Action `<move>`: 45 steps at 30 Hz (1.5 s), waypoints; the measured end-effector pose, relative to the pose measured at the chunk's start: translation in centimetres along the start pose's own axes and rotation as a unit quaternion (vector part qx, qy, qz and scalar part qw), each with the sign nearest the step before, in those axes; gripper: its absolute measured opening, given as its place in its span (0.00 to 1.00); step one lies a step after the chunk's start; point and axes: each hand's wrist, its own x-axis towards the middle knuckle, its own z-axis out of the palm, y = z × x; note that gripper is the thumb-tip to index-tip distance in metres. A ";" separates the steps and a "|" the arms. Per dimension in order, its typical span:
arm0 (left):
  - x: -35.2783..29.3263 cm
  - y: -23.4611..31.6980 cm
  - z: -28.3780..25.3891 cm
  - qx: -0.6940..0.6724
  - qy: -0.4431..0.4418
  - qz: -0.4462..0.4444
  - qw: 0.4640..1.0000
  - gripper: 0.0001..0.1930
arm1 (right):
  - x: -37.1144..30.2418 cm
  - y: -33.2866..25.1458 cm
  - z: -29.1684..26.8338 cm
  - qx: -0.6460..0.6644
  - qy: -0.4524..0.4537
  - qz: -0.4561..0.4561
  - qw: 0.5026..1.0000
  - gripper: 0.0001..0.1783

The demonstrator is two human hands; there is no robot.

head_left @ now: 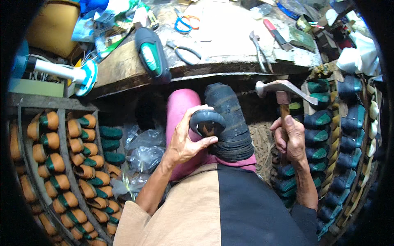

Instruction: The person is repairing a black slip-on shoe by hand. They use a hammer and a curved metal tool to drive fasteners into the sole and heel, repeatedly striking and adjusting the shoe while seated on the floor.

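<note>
A black shoe (225, 123), sole up, lay on the person's pink-clad knee, its rounded heel end nearest. Racks of orange-and-green shoes (69, 164) stood to the left and dark green-lined ones (324, 139) to the right; beyond, pliers (183, 51) lay on the workbench (230, 37). The left hand (186, 137) curled around the heel, gripping it. The right hand (289, 139) was clenched around a raised hammer (281, 90).
</note>
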 end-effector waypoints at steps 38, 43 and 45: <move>-0.7 -0.9 6.4 0.038 0.071 0.024 0.996 0.24 | -0.2 -8.5 1.9 -0.462 -0.163 -0.089 0.867 0.20; 0.1 -1.7 8.3 0.106 0.071 0.066 0.990 0.24 | 0.6 -10.6 2.0 -0.406 -0.198 -0.064 0.890 0.24; 0.8 -2.2 9.5 0.149 0.064 0.092 0.982 0.25 | 1.5 -11.3 1.7 -0.607 -0.190 -0.119 0.762 0.29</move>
